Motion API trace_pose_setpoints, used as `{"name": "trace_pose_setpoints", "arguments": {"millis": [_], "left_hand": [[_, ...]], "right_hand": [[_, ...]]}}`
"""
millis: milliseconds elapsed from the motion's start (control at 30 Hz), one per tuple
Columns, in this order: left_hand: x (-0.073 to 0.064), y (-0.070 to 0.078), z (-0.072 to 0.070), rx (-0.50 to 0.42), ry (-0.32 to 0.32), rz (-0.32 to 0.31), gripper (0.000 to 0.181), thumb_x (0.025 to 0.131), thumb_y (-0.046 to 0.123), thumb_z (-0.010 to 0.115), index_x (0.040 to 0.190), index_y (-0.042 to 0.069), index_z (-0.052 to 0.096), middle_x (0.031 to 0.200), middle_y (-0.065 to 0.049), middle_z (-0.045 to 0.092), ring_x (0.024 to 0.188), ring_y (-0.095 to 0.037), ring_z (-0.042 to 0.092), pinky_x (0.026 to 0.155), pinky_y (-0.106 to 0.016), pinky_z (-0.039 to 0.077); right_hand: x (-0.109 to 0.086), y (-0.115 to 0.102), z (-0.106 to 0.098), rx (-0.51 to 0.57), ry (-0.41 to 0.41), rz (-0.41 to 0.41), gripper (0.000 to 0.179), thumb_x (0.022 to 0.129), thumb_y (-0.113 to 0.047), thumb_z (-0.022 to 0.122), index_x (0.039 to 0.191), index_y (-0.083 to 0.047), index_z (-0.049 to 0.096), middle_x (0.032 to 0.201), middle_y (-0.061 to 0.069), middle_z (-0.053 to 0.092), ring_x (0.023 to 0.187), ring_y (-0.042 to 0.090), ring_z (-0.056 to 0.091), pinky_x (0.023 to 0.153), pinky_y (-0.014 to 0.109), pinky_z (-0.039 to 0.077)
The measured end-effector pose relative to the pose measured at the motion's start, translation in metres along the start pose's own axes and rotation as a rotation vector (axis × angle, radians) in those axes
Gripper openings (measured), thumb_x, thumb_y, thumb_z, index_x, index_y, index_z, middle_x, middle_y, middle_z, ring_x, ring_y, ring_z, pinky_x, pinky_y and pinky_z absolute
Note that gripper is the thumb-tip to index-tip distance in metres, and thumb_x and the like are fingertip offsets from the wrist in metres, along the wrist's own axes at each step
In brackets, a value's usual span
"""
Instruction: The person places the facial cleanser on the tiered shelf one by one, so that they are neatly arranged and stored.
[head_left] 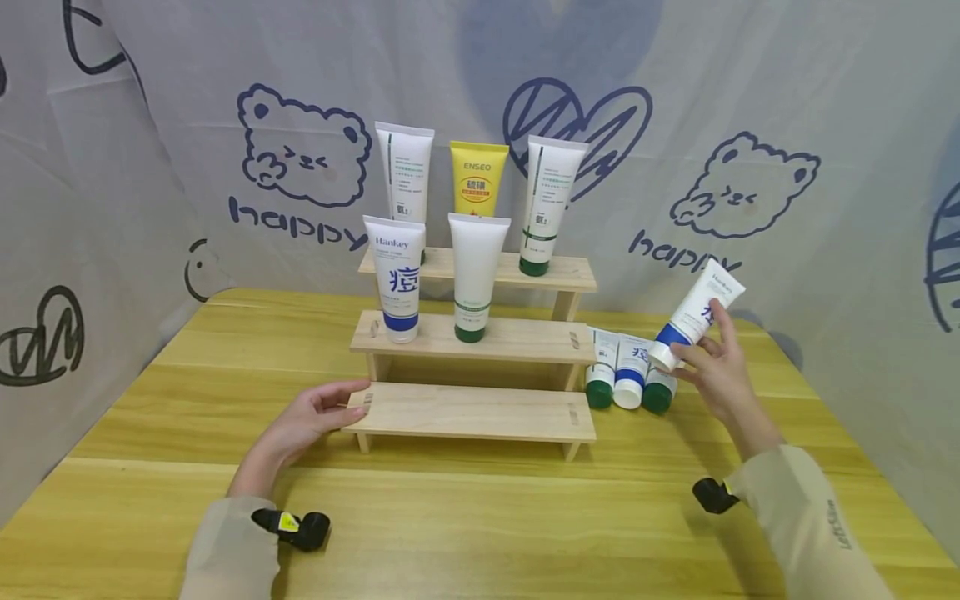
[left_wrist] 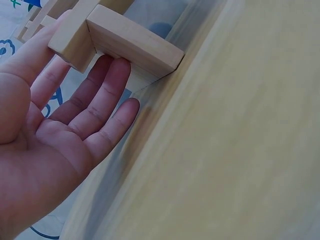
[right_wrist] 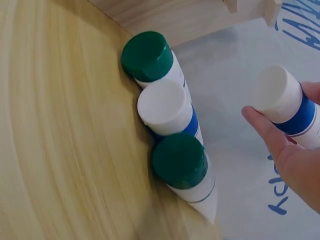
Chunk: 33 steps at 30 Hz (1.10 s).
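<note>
My right hand [head_left: 720,375] holds a white squeeze tube [head_left: 693,317] with a blue band and white cap, tilted cap-down, between thumb and fingers. Below it, two green-capped tubes [right_wrist: 147,56] and a white-capped, blue-banded tube [right_wrist: 162,107] lie side by side on the table. At the left end of a three-step wooden stand [head_left: 472,412], my left hand [head_left: 311,421] grips the lowest step. On the middle step stand a blue-banded Hankey tube [head_left: 397,279] and a green-capped white tube [head_left: 474,279].
Two tall white tubes [head_left: 408,171] [head_left: 551,204] and a yellow ENSEO tube [head_left: 478,179] stand on the top step. A printed cloth [head_left: 450,67] hangs behind the wooden table [head_left: 480,533]. Wrist cameras [head_left: 303,531] sit on both sleeves.
</note>
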<state>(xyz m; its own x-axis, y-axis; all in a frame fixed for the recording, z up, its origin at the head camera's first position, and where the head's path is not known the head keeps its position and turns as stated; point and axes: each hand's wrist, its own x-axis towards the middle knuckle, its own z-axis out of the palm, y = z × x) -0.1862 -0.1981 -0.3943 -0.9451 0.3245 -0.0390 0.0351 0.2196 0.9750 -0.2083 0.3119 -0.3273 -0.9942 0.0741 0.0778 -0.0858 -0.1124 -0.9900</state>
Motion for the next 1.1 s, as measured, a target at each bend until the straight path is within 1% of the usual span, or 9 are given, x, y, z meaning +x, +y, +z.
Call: {"name": "trace_pose_setpoints", "arguments": {"millis": [133,200,367,500,567,767,867,1000,1100], "left_hand": [[0.000,0.000,0.000,0.002,0.002,0.001,0.053,0.086,0.020,0.062,0.130,-0.002,0.043,0.121,-0.020,0.046,0.097,-0.019,0.048,0.079,-0.026,0.043],[0.000,0.000,0.000,0.000,0.001,0.004,0.053,0.086,0.020,0.062,0.130,-0.002,0.043,0.121,-0.020,0.046,0.096,-0.019,0.048,0.079,-0.026,0.043],[-0.001,0.000,0.001,-0.005,0.002,0.015,0.052,0.086,0.018,0.061,0.130,-0.004,0.042,0.120,-0.020,0.047,0.095,-0.017,0.049,0.078,-0.026,0.044],[-0.001,0.001,0.001,0.014,0.010,0.013,0.052,0.086,0.019,0.061,0.129,-0.003,0.044,0.118,-0.019,0.047,0.094,-0.019,0.047,0.077,-0.026,0.043],[-0.002,0.002,0.001,0.020,0.012,0.011,0.052,0.086,0.020,0.062,0.129,-0.003,0.044,0.118,-0.018,0.048,0.093,-0.020,0.046,0.076,-0.027,0.043],[-0.002,0.003,0.002,0.016,0.014,0.005,0.052,0.085,0.020,0.062,0.129,-0.002,0.044,0.117,-0.017,0.048,0.093,-0.021,0.046,0.076,-0.027,0.043],[-0.001,0.003,0.002,0.014,0.013,0.004,0.052,0.085,0.020,0.062,0.129,-0.002,0.044,0.117,-0.016,0.048,0.093,-0.020,0.045,0.076,-0.027,0.043],[-0.001,0.002,0.001,0.012,0.013,0.009,0.052,0.085,0.019,0.062,0.129,-0.003,0.045,0.114,-0.016,0.049,0.091,-0.020,0.046,0.075,-0.026,0.043],[-0.001,0.002,0.002,0.010,0.013,0.012,0.052,0.085,0.019,0.062,0.129,-0.003,0.044,0.113,-0.016,0.049,0.090,-0.019,0.046,0.075,-0.026,0.043]], "right_hand": [[-0.002,-0.002,0.011,0.040,0.011,-0.038,0.091,0.081,0.003,0.061,0.141,-0.039,0.007,0.142,0.025,0.007,0.097,0.015,0.046,0.068,0.032,0.049],[-0.002,-0.004,0.015,0.069,0.004,-0.064,0.093,0.080,0.005,0.062,0.141,-0.039,0.007,0.143,0.023,0.005,0.097,0.016,0.047,0.068,0.033,0.050],[-0.003,-0.007,0.028,0.062,-0.014,-0.135,0.096,0.079,0.012,0.060,0.141,-0.038,0.006,0.146,0.014,0.001,0.096,0.016,0.049,0.064,0.032,0.050],[-0.005,-0.009,0.038,0.056,-0.025,-0.160,0.096,0.078,0.015,0.058,0.141,-0.036,0.007,0.145,0.015,0.003,0.094,0.017,0.052,0.063,0.031,0.050],[-0.006,-0.010,0.043,0.043,-0.027,-0.163,0.093,0.080,0.014,0.056,0.141,-0.035,0.007,0.145,0.016,0.005,0.097,0.018,0.051,0.063,0.031,0.050],[-0.009,-0.015,0.057,0.006,-0.032,-0.169,0.082,0.084,0.014,0.045,0.142,-0.032,0.008,0.144,0.016,0.009,0.111,0.025,0.039,0.065,0.033,0.050],[-0.010,-0.016,0.063,0.006,-0.053,-0.187,0.083,0.083,0.016,0.043,0.143,-0.030,0.008,0.144,0.017,0.010,0.108,0.023,0.043,0.066,0.034,0.050],[-0.011,-0.016,0.071,0.005,-0.080,-0.220,0.083,0.083,0.017,0.043,0.143,-0.028,0.008,0.142,0.018,0.012,0.099,0.019,0.050,0.065,0.034,0.050],[-0.010,-0.016,0.077,-0.004,-0.087,-0.242,0.083,0.083,0.016,0.045,0.143,-0.028,0.009,0.141,0.018,0.013,0.096,0.020,0.052,0.064,0.034,0.050]]}}
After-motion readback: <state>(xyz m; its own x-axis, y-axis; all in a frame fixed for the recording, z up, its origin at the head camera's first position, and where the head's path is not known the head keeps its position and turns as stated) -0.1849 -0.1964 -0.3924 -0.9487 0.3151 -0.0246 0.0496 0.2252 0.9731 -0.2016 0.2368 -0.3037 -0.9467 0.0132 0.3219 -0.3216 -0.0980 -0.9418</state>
